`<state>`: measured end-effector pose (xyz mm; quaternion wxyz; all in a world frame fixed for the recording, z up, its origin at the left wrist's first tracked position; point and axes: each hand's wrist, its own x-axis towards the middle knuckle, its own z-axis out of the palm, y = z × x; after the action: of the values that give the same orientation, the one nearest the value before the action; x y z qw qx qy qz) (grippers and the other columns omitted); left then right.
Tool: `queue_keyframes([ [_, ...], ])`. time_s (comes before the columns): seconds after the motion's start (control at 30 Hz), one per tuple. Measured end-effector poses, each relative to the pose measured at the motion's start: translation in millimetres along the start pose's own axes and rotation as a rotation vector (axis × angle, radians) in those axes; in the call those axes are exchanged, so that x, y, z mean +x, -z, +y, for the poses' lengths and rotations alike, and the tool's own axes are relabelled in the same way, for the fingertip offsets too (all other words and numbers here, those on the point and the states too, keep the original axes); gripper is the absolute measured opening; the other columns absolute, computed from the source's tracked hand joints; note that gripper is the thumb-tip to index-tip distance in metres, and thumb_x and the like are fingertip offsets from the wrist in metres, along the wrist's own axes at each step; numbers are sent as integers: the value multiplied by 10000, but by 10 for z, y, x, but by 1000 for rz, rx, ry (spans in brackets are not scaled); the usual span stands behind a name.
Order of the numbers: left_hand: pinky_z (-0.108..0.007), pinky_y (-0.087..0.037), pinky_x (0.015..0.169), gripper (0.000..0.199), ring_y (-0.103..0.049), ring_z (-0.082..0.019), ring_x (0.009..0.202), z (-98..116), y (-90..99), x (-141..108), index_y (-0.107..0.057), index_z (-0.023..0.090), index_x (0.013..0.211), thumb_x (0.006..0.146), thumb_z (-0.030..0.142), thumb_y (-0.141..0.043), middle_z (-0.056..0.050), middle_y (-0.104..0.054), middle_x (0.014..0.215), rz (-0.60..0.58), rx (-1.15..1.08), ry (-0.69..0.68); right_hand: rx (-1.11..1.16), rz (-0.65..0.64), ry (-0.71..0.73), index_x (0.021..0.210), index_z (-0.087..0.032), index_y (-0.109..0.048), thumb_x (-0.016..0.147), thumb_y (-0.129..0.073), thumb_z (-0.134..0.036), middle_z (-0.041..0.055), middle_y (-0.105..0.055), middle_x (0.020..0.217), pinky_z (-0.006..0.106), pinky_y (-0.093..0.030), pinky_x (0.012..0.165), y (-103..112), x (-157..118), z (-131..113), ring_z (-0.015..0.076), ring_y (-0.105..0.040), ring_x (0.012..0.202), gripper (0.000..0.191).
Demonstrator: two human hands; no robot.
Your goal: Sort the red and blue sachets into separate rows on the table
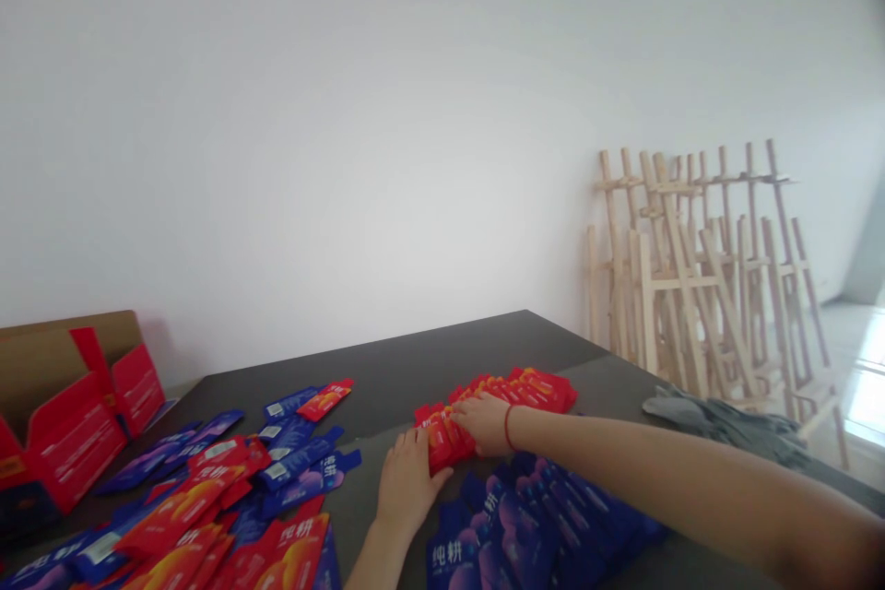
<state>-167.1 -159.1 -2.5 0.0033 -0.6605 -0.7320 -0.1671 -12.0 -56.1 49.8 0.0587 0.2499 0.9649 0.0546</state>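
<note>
A row of overlapping red packets [536, 384] lies across the dark table. My left hand [409, 477] grips the row's left end, with its thumb at the near edge and its fingers at the far side. My right hand [482, 422] has its fingers curled onto the same packets a little further right; their tips are partly hidden. A red cord circles the right wrist. Just below my right forearm, a fan of blue packets [512, 525] with white lettering lies on the table, partly covered by that arm.
At the left lies a loose mixed pile of red and blue packets [283, 544]. Beyond it stands an open red cardboard box [76, 442]. Grey gloves or cloth [725, 424] rest on the table's right edge. Wooden easels [684, 277] lean by the white wall.
</note>
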Motion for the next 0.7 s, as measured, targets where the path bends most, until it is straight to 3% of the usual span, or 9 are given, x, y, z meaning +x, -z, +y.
queue_keyframes([
  [0.27, -349, -388, 993, 440, -530, -277, 1142, 57, -102, -2, -569, 116, 1234, 849, 327, -586, -121, -623, 1197, 25, -20, -19, 80, 37, 5, 1382, -69, -502, 781, -613, -151, 203, -562, 1376, 365, -402, 1054, -157, 77, -12, 292, -538, 1261, 617],
  [0.37, -326, -370, 1016, 479, -519, -258, 1168, 80, -122, -4, -520, 101, 1321, 867, 253, -520, -126, -606, 1237, 25, -28, -24, 92, 56, -16, 1374, -46, -501, 784, -598, -141, 222, -548, 1384, 363, -392, 1062, -159, 81, -35, 295, -523, 1277, 606],
  [0.47, -358, -375, 1007, 513, -517, -274, 1177, 88, -113, -10, -493, 128, 1372, 871, 234, -499, -132, -594, 1264, 19, -19, -12, 93, 75, -38, 1403, -75, -476, 768, -608, -155, 218, -494, 1440, 390, -390, 1060, -163, 85, -63, 309, -499, 1299, 653],
  [0.57, -419, -361, 1019, 496, -484, -318, 1221, 66, -87, -17, -528, 143, 1338, 852, 242, -513, -148, -557, 1330, 24, -9, 12, 78, 64, -56, 1372, -92, -516, 743, -647, -205, 225, -565, 1356, 452, -409, 1028, -161, 91, -93, 348, -541, 1240, 653],
  [0.7, -392, -364, 1041, 568, -488, -308, 1252, 27, -68, -4, -494, 106, 1354, 813, 263, -564, -155, -544, 1376, -5, -36, 30, 62, 59, -50, 1360, -73, -526, 715, -686, -237, 238, -594, 1301, 473, -413, 1012, -135, 94, -140, 367, -558, 1196, 684],
])
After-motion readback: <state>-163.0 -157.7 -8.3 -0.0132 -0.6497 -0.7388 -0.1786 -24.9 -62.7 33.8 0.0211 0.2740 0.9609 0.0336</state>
